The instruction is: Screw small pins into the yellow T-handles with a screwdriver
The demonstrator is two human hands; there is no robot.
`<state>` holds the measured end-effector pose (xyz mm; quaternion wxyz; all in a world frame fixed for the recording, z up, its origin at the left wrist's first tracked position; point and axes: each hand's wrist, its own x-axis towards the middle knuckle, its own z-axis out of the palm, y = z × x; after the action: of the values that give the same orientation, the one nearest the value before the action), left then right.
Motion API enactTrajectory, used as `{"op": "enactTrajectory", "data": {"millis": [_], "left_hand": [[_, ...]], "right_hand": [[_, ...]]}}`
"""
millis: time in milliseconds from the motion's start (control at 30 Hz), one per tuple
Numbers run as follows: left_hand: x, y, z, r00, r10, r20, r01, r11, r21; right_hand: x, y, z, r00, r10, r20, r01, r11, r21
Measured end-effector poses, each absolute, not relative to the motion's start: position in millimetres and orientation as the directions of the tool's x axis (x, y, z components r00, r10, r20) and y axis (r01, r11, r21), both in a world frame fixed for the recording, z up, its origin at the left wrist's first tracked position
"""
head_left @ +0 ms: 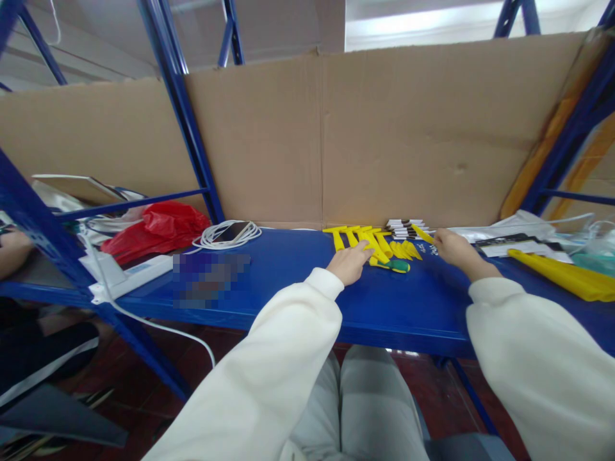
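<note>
My left hand [350, 261] lies at the near edge of a row of yellow T-shaped plastic pieces [355, 237], its fingers stretched out over them and touching at least one. My right hand [454, 248] pinches the end of a slim yellow plastic piece [422, 234], which points up and to the left. Between the hands lie several small flat yellow pieces [406, 250]. A green-and-yellow handled tool [396, 265] rests just right of my left fingertips. Behind the held piece sits a stack of white-and-black strips [401, 228].
The blue shelf [288, 288] has a cardboard wall [384, 128] behind it. To the left are a coiled white cable [225, 235], a red plastic bag [161, 227] and a power strip [144, 274]. Yellow stacked pieces [567, 275] lie right. Another person's hand [14, 251] shows far left.
</note>
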<state>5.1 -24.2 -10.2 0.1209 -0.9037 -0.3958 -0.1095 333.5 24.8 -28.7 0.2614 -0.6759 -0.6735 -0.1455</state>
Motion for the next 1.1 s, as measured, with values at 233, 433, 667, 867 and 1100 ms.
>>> {"op": "enactTrajectory", "data": {"millis": [233, 433, 667, 867, 1100], "left_hand": [[5, -25, -8, 0.665, 0.693, 0.278, 0.742, -0.657, -0.135], [4, -21, -11, 0.665, 0.686, 0.296, 0.739, -0.661, -0.13], [5, -20, -13, 0.667, 0.683, 0.298, 0.737, -0.664, -0.127], [5, -20, -13, 0.668, 0.684, 0.295, 0.737, -0.664, -0.128], [5, -22, -12, 0.667, 0.684, 0.294, 0.737, -0.663, -0.129]], "right_hand": [[316, 24, -28, 0.233, 0.906, 0.354, 0.734, 0.075, -0.675], [300, 26, -32, 0.327, 0.882, 0.34, 0.51, 0.138, -0.849], [293, 34, -35, 0.359, 0.877, 0.318, 0.422, 0.151, -0.894], [291, 44, -35, 0.425, 0.864, 0.27, 0.344, 0.122, -0.931], [290, 59, -36, 0.355, 0.82, 0.449, 0.57, 0.191, -0.799]]}}
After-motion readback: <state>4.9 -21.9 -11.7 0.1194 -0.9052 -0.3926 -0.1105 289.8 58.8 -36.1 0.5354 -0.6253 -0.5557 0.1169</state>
